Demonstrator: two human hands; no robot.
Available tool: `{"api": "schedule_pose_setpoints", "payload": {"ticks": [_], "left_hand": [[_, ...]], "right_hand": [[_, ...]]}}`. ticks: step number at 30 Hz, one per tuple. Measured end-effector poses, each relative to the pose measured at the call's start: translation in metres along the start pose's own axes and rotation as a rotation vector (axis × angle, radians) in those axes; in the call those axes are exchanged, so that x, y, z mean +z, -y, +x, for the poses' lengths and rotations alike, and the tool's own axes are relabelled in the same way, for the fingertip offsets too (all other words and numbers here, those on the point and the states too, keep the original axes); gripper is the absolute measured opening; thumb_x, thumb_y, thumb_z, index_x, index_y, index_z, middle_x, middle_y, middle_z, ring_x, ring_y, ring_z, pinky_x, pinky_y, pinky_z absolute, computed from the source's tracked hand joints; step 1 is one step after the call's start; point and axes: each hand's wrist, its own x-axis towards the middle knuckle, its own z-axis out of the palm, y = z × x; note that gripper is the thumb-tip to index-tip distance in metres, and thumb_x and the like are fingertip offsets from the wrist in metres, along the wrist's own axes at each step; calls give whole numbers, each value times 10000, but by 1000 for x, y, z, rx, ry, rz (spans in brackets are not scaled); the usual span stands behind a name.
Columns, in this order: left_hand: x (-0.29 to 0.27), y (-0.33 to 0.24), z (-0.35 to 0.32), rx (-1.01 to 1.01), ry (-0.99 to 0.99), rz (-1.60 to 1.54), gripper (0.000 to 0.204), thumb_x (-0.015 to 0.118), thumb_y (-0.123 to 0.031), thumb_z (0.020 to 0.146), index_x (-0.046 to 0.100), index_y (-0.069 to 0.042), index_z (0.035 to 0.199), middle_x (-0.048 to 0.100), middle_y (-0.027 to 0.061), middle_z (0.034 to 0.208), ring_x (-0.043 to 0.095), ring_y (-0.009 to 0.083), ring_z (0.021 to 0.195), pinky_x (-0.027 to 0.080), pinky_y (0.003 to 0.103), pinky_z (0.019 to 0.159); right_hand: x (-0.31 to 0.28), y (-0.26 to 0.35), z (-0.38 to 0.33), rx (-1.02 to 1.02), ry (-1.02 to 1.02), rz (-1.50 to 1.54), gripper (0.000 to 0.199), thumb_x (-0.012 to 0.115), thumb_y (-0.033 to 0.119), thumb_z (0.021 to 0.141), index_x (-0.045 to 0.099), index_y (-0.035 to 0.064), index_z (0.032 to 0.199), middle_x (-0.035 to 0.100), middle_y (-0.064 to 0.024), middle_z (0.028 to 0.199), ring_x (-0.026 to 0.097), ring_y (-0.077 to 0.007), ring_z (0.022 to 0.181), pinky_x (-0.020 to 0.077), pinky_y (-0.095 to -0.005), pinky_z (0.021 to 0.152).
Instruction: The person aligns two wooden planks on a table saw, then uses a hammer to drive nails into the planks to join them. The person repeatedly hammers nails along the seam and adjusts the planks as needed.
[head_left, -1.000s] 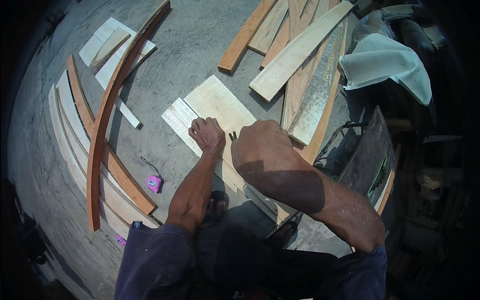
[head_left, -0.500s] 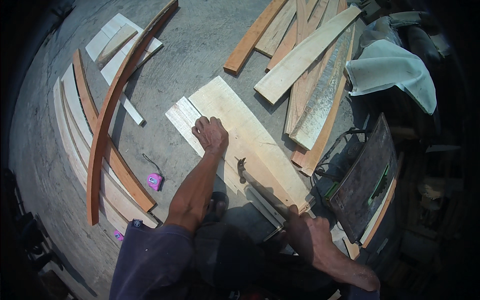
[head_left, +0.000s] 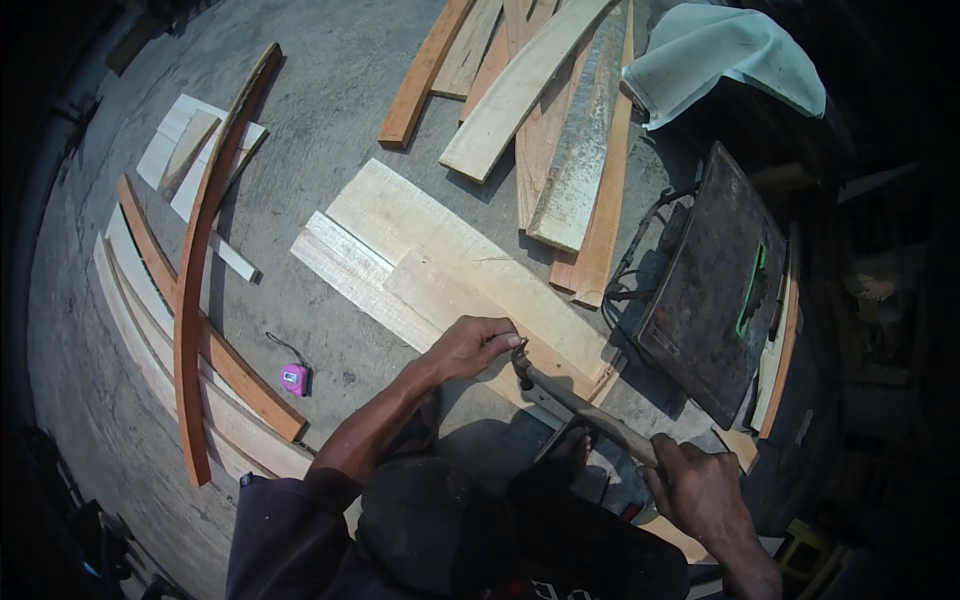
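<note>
My right hand [head_left: 703,497] is wrapped round the wooden handle of a claw hammer [head_left: 595,412]. The hammer's head is low over the near part of some pale boards [head_left: 440,240], its claw by my left fingertips. My left hand [head_left: 472,350] is closed in a pinch there, above the boards; whatever is between thumb and finger is too small to make out. A narrower plank [head_left: 350,262] lies along the left side of the wide board, with a thinner piece on top.
At the left, a curved reddish beam [head_left: 197,290] crosses several curved strips, with a pink tape measure [head_left: 294,378] beside them. Long planks [head_left: 570,150] are piled at the far side. A dark table saw [head_left: 715,290] with a green slot stands right, below a pale cloth [head_left: 735,65].
My left hand has left the boards' surface and come nearer, pinching beside the hammer's head. My right hand has moved right with the hammer. The whole view has shifted.
</note>
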Motion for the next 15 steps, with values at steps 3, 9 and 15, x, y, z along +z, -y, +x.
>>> {"api": "schedule_pose_setpoints", "payload": {"ticks": [3,9,15], "left_hand": [[1,-1,11,300,-206,262,213,665,-233,1042,725,-36,1098,714,138,1015,699,312,991,539,403,879],[1,-6,25,182,-49,5,200,703,-228,1020,755,-37,1052,674,130,945,687,304,935,538,393,827],[0,-45,27,214,-45,349,268,645,-229,1056,716,10,958,618,125,883,606,239,790,488,384,750]], "right_hand": [[-7,-3,-8,26,-20,-34,389,828,220,868,650,14,1147,701,-154,708,725,-314,644,529,-459,596],[-21,-7,-19,97,-63,3,365,827,225,870,677,40,1147,707,-109,722,711,-286,636,512,-433,606],[-42,3,-15,168,32,-60,322,811,247,888,693,73,1132,704,-104,713,706,-289,623,505,-452,614]]}}
